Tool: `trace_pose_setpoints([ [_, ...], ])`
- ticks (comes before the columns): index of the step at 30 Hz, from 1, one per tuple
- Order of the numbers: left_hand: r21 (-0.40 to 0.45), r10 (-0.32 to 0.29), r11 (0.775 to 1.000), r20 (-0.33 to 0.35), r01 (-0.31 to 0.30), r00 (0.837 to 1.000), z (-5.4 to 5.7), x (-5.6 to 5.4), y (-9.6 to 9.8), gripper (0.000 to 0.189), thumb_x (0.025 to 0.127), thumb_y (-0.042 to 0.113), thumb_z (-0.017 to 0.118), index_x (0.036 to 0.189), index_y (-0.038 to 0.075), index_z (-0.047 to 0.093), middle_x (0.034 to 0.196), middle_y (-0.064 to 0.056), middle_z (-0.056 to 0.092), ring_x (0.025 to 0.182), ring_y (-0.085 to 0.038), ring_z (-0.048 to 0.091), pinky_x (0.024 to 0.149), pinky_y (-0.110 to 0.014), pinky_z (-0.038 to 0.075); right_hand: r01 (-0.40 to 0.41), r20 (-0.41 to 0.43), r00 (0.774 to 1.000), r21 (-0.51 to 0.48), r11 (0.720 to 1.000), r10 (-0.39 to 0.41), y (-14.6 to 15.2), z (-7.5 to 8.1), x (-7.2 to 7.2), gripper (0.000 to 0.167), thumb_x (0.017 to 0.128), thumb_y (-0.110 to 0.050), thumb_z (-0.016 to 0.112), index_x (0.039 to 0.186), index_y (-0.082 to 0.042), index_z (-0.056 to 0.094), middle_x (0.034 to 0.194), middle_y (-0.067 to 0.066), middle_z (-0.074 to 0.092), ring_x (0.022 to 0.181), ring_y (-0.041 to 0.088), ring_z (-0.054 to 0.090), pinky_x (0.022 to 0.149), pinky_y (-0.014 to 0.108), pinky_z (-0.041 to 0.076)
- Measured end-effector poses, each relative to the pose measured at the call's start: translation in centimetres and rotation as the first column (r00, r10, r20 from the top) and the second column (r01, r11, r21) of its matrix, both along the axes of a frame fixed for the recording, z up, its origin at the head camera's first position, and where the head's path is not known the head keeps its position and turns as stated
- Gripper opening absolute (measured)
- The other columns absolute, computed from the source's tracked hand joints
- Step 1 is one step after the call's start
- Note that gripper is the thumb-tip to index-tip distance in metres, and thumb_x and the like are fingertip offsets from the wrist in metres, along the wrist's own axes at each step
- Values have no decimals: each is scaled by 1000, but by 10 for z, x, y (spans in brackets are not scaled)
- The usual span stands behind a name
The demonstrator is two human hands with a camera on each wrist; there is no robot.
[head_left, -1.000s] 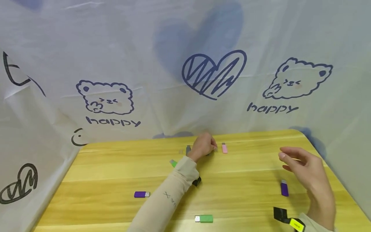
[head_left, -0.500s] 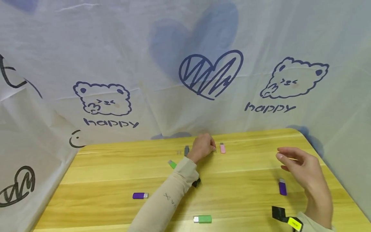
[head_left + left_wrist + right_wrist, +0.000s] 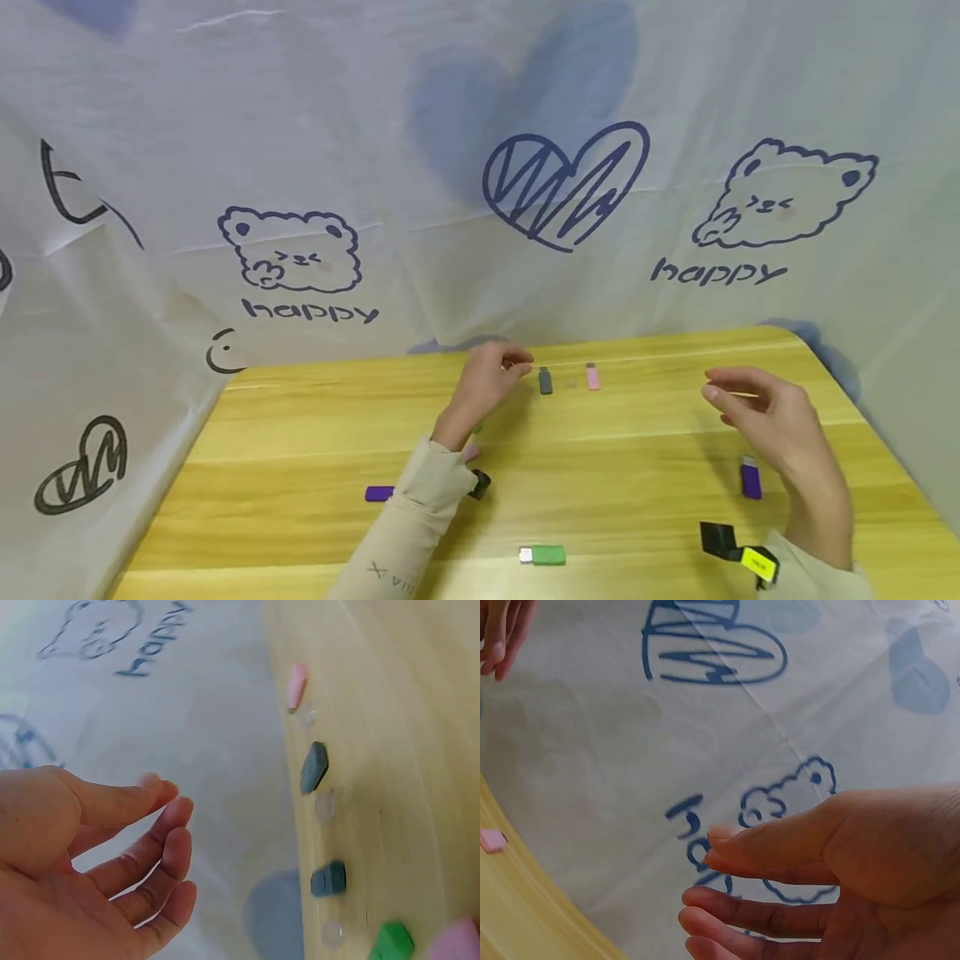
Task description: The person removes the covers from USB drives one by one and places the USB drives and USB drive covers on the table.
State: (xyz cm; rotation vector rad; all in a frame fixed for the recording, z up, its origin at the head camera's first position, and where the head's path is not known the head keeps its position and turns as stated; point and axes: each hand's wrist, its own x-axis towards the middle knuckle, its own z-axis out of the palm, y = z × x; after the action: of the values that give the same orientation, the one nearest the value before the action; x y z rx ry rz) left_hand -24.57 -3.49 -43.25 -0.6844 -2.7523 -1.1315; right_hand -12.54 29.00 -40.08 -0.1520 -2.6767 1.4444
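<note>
My left hand (image 3: 486, 385) hovers over the back of the table, fingers loosely bent and holding nothing. Just right of its fingertips lies a grey USB stick (image 3: 545, 381). A small clear piece (image 3: 571, 382) sits between that stick and a pink USB stick (image 3: 593, 377). The left wrist view shows a second grey USB stick (image 3: 328, 879) in the same row, with further clear pieces (image 3: 324, 805) between. My right hand (image 3: 783, 433) is held in the air at the right, fingers relaxed and nothing in them; a purple USB stick (image 3: 751, 478) lies near its wrist.
A green USB stick (image 3: 547, 555) lies at the front and another purple one (image 3: 378, 493), partly behind the left sleeve, at left. Another green stick (image 3: 392, 942) and a pink one (image 3: 455, 943) are near the left wrist. A printed cloth (image 3: 420, 275) hangs behind the wooden table (image 3: 637, 467).
My left hand has come away from the clear piece beside the pink stick and moved left, uncovering the grey stick. The right hand stays nearly still; the head view has shifted slightly.
</note>
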Motion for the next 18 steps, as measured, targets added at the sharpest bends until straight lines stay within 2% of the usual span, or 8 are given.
trace_pose_setpoints([
  [4,98,27,995,-14,-26,1000,1,15,-21,12,98,7,70,107,5,78,98,-6,75,87,-21,67,75,-38,56,-44,-31,998,49,998,46,-10,3,-3,47,104,-33,63,136,1,61,132,24,62,90,-2,63,71,17,54],
  [7,167,64,984,1,-63,998,-2,24,-31,12,97,7,71,106,7,79,99,-6,76,90,-22,67,81,-43,55,-60,-43,997,85,995,64,-14,3,-5,44,104,-31,63,135,1,63,130,24,64,100,19,68,71,18,53],
  [9,198,94,976,13,-95,995,-5,27,-37,12,97,7,71,107,8,79,100,-5,76,90,-21,67,82,-43,54,-68,-49,996,101,993,73,-17,3,-6,43,104,-30,63,134,1,63,130,24,64,106,33,67,71,18,53],
  [11,223,118,968,20,-119,993,-9,29,-43,12,97,8,71,107,8,79,100,-4,76,90,-21,67,81,-42,53,-76,-51,995,104,992,81,-19,3,-6,43,105,-30,62,134,1,63,130,25,64,111,42,64,71,19,53],
  [14,235,137,962,10,-136,991,-14,29,-50,12,97,9,72,107,8,79,100,-4,76,89,-21,68,79,-38,53,-85,-52,994,106,991,91,-23,3,-5,42,105,-29,62,134,1,63,130,24,64,112,44,63,71,19,53],
  [18,259,136,956,16,-136,991,-13,31,-59,14,98,14,72,108,7,79,100,-4,76,91,-21,68,77,-36,53,-98,-67,992,112,989,106,-29,4,-9,42,104,-28,63,133,2,63,128,25,65,113,46,62,72,17,51],
])
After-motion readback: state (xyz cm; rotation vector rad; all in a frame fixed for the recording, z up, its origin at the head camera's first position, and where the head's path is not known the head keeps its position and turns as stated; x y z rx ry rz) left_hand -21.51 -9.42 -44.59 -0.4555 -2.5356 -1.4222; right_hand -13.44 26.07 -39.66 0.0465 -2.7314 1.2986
